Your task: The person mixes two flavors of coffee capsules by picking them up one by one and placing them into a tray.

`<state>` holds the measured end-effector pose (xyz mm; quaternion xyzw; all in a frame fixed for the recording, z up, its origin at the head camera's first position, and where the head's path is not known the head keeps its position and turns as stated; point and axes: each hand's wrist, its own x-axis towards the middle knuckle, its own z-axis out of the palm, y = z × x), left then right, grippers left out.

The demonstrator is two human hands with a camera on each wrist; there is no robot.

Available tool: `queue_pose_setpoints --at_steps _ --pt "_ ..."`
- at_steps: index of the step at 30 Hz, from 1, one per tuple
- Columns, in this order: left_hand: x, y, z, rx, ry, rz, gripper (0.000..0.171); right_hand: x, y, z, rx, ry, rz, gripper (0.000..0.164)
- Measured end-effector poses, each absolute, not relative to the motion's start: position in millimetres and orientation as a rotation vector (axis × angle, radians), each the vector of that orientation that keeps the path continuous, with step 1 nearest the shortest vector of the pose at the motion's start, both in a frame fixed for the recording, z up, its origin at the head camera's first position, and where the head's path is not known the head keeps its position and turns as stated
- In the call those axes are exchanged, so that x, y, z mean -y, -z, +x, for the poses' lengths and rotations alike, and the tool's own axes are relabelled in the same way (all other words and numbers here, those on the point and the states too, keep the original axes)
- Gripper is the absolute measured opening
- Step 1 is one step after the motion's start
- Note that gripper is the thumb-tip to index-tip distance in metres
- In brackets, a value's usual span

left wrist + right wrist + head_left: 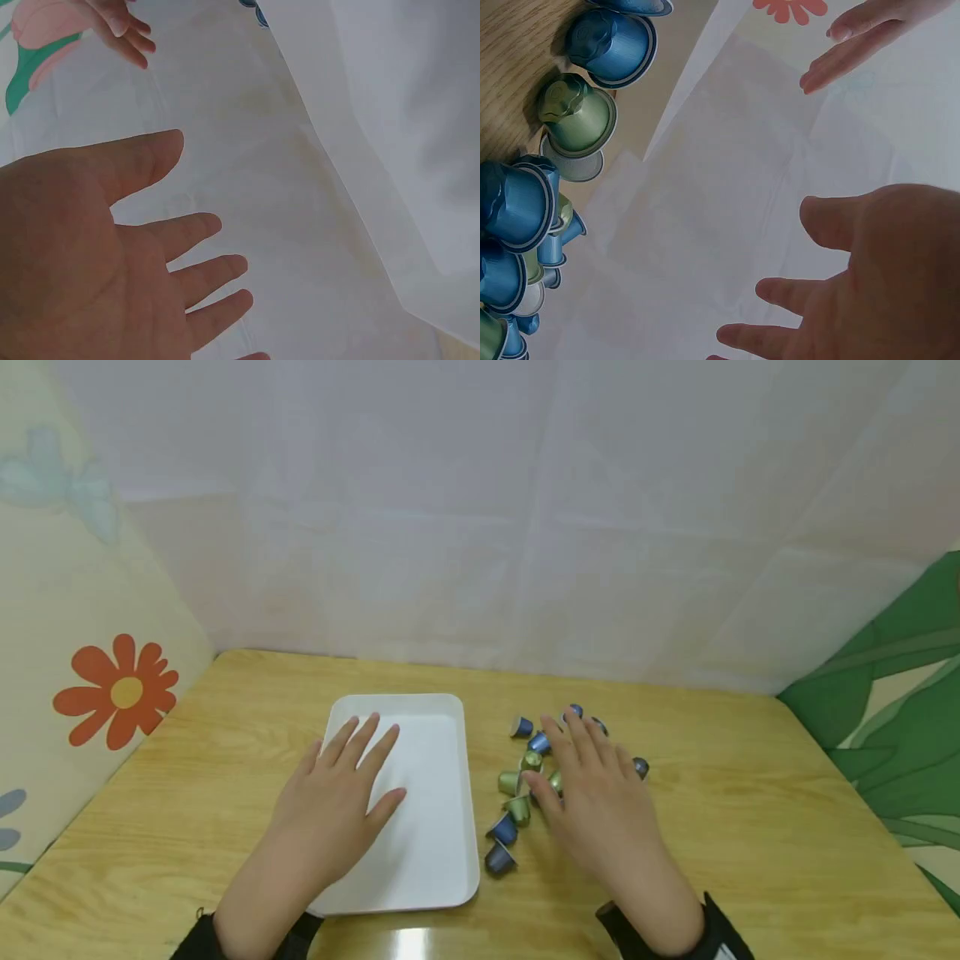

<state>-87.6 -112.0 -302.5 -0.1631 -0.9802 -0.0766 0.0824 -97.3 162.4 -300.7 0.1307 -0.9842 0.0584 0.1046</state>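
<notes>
Fingers spread, my left hand (326, 810) hovers over the left side of a white rectangular tray (427, 860) and holds nothing. My right hand (603, 806) is likewise spread above a loose cluster of coffee capsules, hiding some of them. Among these are a green capsule (519, 811), a blue capsule (504, 829) and a dark grey-blue capsule (499, 859) near the tray's right edge. The right wrist view shows a green capsule (577, 116) and a blue capsule (611, 45) on the wood, apart from the hand's fingers.
Under everything is a wooden table (750, 827). A pale cloth (480, 527) stands along its back edge. Printed panels flank it, with a red flower (126, 692) on the left and green leaves (892, 718) on the right.
</notes>
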Motion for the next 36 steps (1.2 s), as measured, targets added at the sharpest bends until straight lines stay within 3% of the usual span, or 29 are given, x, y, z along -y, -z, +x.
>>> queue_pose_setpoints --at_steps 8,18,29,36 --pt "138.8 322.7 -95.9 3.111 0.436 -0.480 0.075 -163.8 306.5 -93.7 2.926 -0.232 0.430 0.057" --pt "192.9 327.8 -120.4 3.084 1.214 -0.458 0.085 -170.2 304.4 -104.6 2.882 -0.358 0.437 0.053" --pt "215.0 358.9 -135.7 2.911 1.893 -0.214 0.085 -205.3 308.6 -120.7 2.992 -0.294 0.453 0.058" --pt "216.5 379.1 -134.8 2.638 2.321 -0.188 0.079 -229.8 309.9 -126.5 3.108 -0.327 0.492 0.058"
